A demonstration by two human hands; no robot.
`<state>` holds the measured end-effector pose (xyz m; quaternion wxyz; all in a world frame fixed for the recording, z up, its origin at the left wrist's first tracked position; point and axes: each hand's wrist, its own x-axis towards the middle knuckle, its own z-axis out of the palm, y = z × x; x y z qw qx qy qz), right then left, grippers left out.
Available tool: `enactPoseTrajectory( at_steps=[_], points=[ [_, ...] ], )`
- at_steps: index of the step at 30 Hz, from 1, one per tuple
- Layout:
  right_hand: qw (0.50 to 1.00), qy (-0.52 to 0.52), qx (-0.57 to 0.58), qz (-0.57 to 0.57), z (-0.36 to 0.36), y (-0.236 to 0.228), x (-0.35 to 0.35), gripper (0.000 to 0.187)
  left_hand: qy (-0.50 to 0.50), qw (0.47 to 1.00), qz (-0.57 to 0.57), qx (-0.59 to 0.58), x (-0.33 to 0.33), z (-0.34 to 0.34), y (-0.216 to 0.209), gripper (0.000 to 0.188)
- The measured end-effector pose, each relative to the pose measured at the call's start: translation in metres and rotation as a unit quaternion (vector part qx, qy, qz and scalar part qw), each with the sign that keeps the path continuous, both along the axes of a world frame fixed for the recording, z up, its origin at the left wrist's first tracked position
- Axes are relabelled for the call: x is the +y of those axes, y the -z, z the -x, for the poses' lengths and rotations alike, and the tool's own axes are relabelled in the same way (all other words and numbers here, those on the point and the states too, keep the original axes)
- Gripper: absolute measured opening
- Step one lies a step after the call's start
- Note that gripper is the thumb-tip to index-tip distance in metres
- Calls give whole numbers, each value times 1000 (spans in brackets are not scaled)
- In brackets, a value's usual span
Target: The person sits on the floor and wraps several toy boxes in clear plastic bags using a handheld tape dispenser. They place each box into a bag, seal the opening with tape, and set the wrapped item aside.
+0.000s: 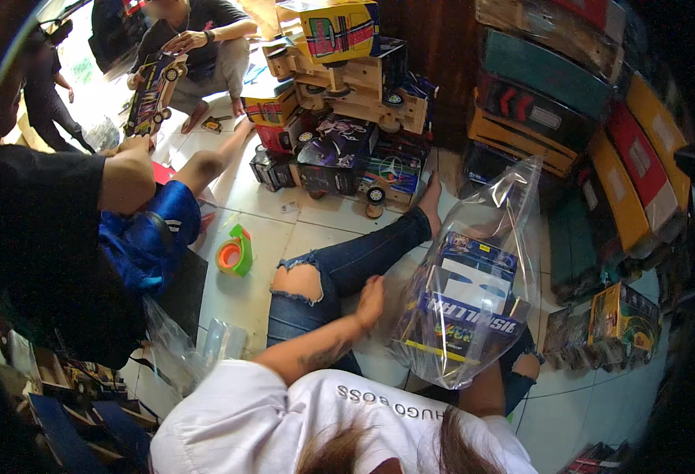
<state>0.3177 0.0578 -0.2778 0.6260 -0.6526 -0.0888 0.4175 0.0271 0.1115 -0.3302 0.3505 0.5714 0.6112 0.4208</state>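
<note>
A blue toy truck (474, 304) with yellow trim and a white panel stands inside a clear plastic bag (513, 193), between my legs. The bag's upper end rises loosely to a point on the far side. Just left of the bag, my left hand (372, 302) is closed, its fingers curled. What it holds, if anything, does not show. My right forearm (483, 393) reaches under the near right side of the bagged truck, which hides my right hand and its fingers.
A green tape dispenser (235, 251) lies on the tiles left of my knee. Toy trucks (339, 154) are piled ahead; more stacked trucks (553, 110) stand at the right. A co-worker in blue shorts (154, 237) sits at my left, and another person (197, 59) squats beyond, near a wooden truck (151, 91).
</note>
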Motion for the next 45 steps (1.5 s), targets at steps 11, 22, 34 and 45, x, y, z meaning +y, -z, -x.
enactPoseTrajectory(
  at_steps=[11, 22, 34, 45],
  points=[
    [930, -114, -296, -185, 115, -155, 20, 33, 209, 976, -38, 52, -91, 5, -165, 117],
    [497, -317, -775, -226, 172, -282, -76, 28, 740, 656, -63, 131, -120, 89, -261, 57],
    [672, -29, -726, -145, 80, -324, -147, 46, 221, 899, -315, 211, -11, 163, -370, 98],
    [940, -203, -163, -219, -13, -329, -94, 18, 119, 955, -271, -22, 17, 200, -359, 9]
  ],
)
